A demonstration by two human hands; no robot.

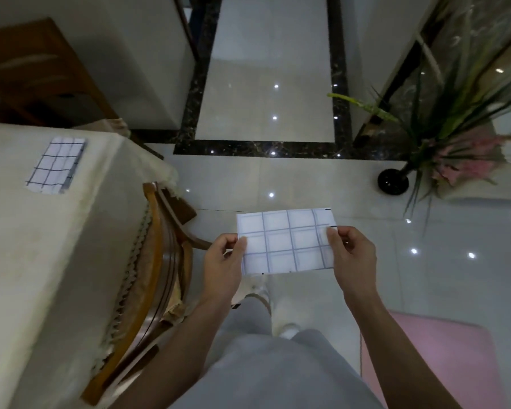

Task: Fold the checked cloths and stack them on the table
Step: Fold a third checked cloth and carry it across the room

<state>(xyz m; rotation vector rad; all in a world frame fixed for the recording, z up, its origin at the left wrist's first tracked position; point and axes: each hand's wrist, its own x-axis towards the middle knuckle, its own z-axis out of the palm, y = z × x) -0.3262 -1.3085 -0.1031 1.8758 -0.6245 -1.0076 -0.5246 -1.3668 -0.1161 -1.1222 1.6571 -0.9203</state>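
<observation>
I hold a white checked cloth [286,241], folded into a flat rectangle, in the air above the tiled floor. My left hand [223,261] pinches its left edge with thumb on top. My right hand [351,255] pinches its right edge the same way. A second folded checked cloth [56,165] lies on the table [42,261] at the left, covered in a cream tablecloth, well apart from both hands.
A wooden chair [157,276] stands pushed against the table's right side. A potted plant in a black vase [393,181] stands at the right on the glossy floor. A pink mat [443,358] lies at the lower right. My legs and feet are below the cloth.
</observation>
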